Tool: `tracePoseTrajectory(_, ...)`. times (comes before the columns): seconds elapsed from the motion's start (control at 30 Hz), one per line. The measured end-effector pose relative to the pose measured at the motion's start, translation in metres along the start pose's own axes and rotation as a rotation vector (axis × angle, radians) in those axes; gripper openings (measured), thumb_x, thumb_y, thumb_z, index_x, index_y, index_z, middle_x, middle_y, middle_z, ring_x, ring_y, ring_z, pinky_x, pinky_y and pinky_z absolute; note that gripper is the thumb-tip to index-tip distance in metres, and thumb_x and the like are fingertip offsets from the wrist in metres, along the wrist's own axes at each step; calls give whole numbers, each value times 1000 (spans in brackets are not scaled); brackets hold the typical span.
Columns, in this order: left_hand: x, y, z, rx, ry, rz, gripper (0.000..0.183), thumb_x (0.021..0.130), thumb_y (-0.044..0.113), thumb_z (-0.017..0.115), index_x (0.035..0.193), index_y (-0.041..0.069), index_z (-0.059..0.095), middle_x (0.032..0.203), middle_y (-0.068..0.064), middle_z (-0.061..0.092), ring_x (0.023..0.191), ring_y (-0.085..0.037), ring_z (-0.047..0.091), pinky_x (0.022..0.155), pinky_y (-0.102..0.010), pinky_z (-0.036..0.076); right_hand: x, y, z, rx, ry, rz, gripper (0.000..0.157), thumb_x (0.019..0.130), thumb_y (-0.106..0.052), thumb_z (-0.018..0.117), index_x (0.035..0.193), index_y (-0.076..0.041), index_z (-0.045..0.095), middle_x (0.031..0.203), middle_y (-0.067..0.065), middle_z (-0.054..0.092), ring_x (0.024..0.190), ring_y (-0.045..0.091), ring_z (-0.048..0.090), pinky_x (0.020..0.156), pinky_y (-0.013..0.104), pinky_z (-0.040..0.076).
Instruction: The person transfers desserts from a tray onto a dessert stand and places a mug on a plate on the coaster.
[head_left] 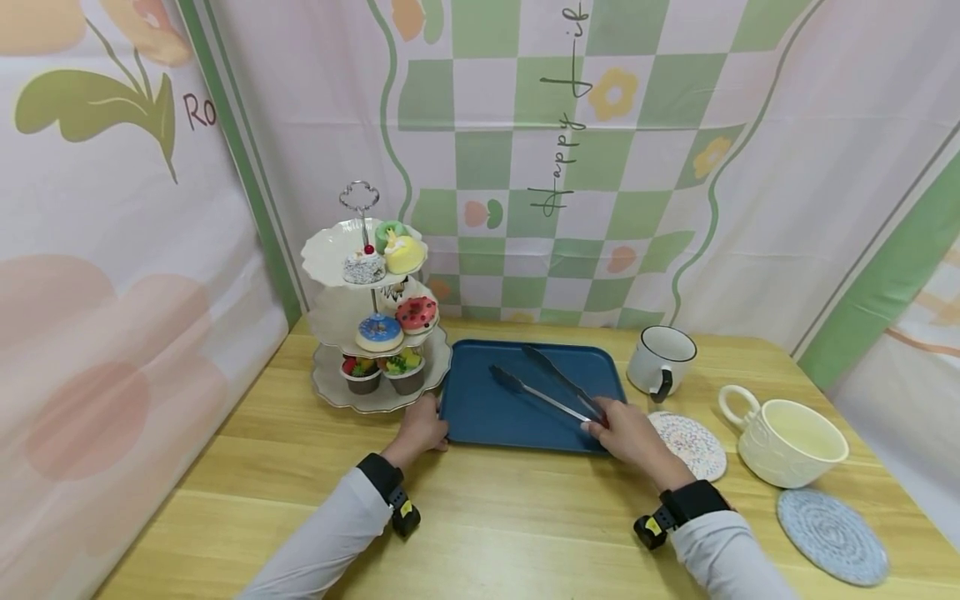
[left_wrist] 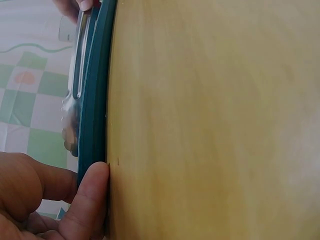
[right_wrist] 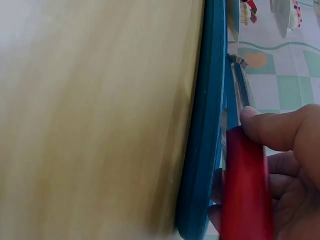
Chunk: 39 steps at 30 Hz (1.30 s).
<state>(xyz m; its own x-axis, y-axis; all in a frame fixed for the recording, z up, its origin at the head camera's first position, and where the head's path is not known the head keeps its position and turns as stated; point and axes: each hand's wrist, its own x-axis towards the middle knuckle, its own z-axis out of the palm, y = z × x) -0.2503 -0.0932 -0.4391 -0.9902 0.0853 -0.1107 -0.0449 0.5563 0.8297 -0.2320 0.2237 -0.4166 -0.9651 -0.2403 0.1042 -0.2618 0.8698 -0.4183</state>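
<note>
A dark blue rectangular tray (head_left: 472, 408) lies on the table. My left hand (head_left: 423, 427) grips its near left corner; in the left wrist view the thumb (left_wrist: 92, 195) presses along the near side with the index finger at the rim. Metal tongs (head_left: 553, 403) lie slanted over the tray, their arms spread and dark tips pointing to the back left. With my right hand (head_left: 632, 435) I hold the tongs at the handle end, beside the tray's near right corner. In the right wrist view the thumb rests on top of the red handle (right_wrist: 246, 185).
Left of the tray, a three-tier stand (head_left: 330, 375) bears cakes, donuts and cupcakes. To the right are a white mug (head_left: 652, 358) with black handle, a speckled coaster (head_left: 697, 446), a cream cup (head_left: 783, 454) and a grey-blue coaster (head_left: 832, 537). Patterned curtains (head_left: 487, 158) enclose the table.
</note>
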Motion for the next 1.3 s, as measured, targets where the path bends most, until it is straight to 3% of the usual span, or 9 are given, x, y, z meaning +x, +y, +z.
tracePoseTrajectory(0.43,-1,-1,0,-14,-2,-15,34,83,-10,51,117,-12,45,94,-23,53,48,-18,59,45,-29,52,5,0,-7,-26,-93,27,37,82,-18,72,107,6,60,63,2,48,55,16,45,49,29,35)
tracePoseTrajectory(1.17,0,-1,1,-1,11,-6,30,83,-9,54,113,-11,47,83,-18,54,46,-16,59,44,-27,52,5,-2,-12,-32,-140,48,55,81,-22,73,120,11,53,70,3,52,62,18,47,55,31,37)
tracePoseTrajectory(1.3,-1,0,-1,-10,1,-7,30,86,-3,60,112,-10,48,82,-16,53,46,-15,59,44,-27,52,4,0,-15,-34,-120,46,59,84,-29,69,123,12,51,82,11,60,71,22,55,62,36,47)
